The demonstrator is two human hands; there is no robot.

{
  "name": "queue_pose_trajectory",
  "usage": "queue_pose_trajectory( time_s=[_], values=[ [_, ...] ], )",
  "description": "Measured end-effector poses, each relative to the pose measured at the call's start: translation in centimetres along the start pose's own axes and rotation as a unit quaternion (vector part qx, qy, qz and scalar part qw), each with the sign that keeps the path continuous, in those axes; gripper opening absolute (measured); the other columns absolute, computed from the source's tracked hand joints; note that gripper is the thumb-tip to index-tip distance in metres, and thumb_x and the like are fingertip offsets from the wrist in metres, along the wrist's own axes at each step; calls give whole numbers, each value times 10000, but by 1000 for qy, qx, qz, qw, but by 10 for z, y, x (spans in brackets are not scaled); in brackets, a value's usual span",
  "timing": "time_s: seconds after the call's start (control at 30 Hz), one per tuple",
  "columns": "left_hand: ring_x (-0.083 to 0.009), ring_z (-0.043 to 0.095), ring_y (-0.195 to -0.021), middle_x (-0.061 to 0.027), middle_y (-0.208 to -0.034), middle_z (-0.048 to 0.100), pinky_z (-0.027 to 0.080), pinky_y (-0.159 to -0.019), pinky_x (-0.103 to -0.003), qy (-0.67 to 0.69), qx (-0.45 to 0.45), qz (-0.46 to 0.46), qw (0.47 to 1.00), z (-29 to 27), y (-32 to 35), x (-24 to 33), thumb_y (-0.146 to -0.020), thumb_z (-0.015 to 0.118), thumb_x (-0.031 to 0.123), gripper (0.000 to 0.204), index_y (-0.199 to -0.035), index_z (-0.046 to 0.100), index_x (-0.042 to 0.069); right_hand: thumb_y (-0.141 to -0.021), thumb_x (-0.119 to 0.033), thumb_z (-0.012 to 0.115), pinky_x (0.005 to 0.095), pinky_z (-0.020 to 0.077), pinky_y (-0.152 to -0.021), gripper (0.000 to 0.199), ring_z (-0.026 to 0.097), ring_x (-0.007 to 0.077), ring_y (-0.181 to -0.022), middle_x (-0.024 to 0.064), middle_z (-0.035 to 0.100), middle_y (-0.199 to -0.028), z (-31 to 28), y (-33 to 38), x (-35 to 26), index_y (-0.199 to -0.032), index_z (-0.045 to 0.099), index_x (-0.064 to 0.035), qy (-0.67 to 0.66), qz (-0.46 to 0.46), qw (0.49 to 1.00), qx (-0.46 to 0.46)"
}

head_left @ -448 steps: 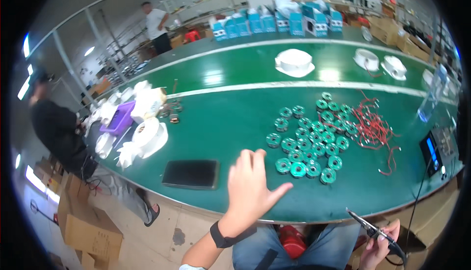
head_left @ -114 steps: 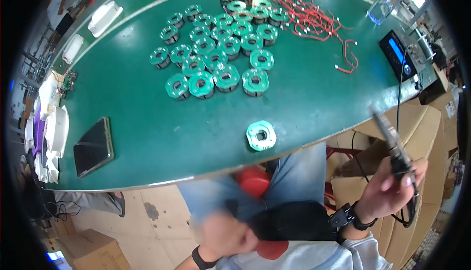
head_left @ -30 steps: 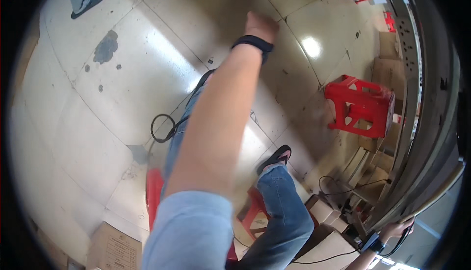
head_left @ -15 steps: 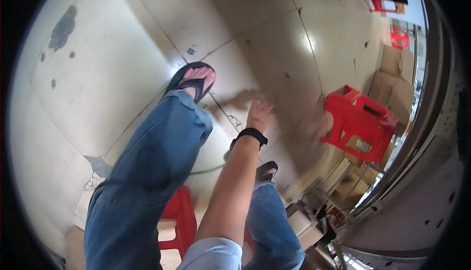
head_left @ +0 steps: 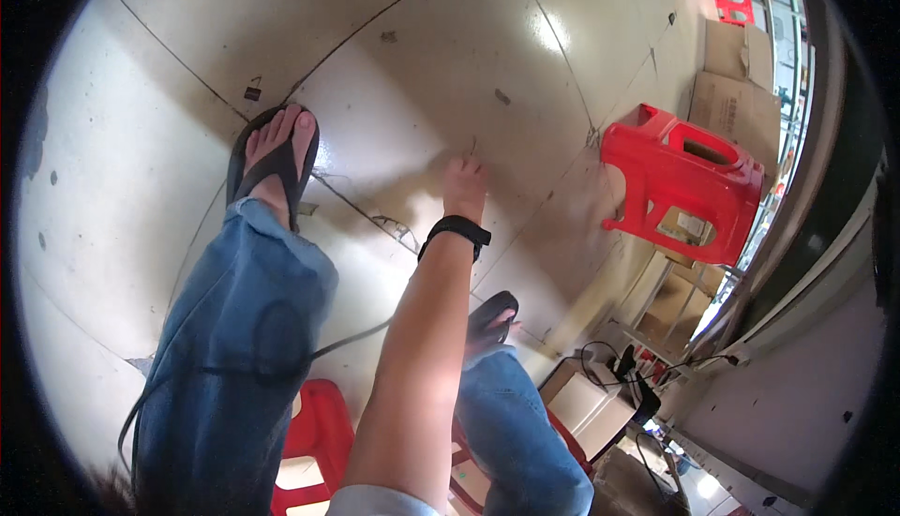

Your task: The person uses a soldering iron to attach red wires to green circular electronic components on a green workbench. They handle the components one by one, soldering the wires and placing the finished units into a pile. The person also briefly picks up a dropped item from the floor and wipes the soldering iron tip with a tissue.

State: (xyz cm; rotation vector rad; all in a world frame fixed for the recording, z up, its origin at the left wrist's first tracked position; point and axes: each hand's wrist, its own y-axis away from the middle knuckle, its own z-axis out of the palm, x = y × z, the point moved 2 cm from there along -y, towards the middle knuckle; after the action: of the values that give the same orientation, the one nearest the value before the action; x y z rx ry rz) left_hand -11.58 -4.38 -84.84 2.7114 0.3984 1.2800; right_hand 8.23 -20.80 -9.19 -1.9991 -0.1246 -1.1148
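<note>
Fingers of the left hand point toward tiled floor, right of one black thong flip-flop; spread or pinching, I cannot tell

Passing room left of red stool

L hand btwn L sandal & stool, boxes behind stool

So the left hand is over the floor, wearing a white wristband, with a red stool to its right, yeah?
Not quite: the wristband is black, as the head view shows. The left hand is over the floor, with a red stool to its right.
</note>
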Motion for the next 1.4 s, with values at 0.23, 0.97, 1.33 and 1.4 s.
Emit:
queue_pose_trajectory(
  time_s=[0.23,0.97,1.33,1.4],
  values=[
    [-204,508,-897,-51,-875,571,396,-834,-319,-178,-92,83,976,-93,44,-41,-701,486,115,165,-815,604,96,-833,-285,459,385,414,-777,395,515,276,-877,183,522,-976,7,7,11,-1055,464,41,0,45,999,12],
    [-320,518,-737,-152,-878,439,428,-577,-410,-84,-85,443,888,-469,222,222,-702,448,22,159,-857,424,46,-817,-83,490,215,426,-486,93,526,122,-565,90,547,-676,-9,4,-35,-870,443,-23,-534,532,632,183],
    [-61,425,-525,2,-605,408,395,-479,-189,47,-68,463,882,-612,293,411,-607,663,-22,225,-593,444,30,-787,-57,486,210,422,-483,154,508,122,-554,85,514,-693,-90,45,16,-922,414,-38,-670,496,488,259],
    [-38,409,-520,19,-593,423,385,-488,-174,144,-127,481,855,-595,305,489,-624,672,-3,236,-580,446,45,-789,-56,484,206,420,-479,146,504,116,-551,90,514,-703,-91,59,28,-911,407,-38,-666,511,470,273]
  ],
)
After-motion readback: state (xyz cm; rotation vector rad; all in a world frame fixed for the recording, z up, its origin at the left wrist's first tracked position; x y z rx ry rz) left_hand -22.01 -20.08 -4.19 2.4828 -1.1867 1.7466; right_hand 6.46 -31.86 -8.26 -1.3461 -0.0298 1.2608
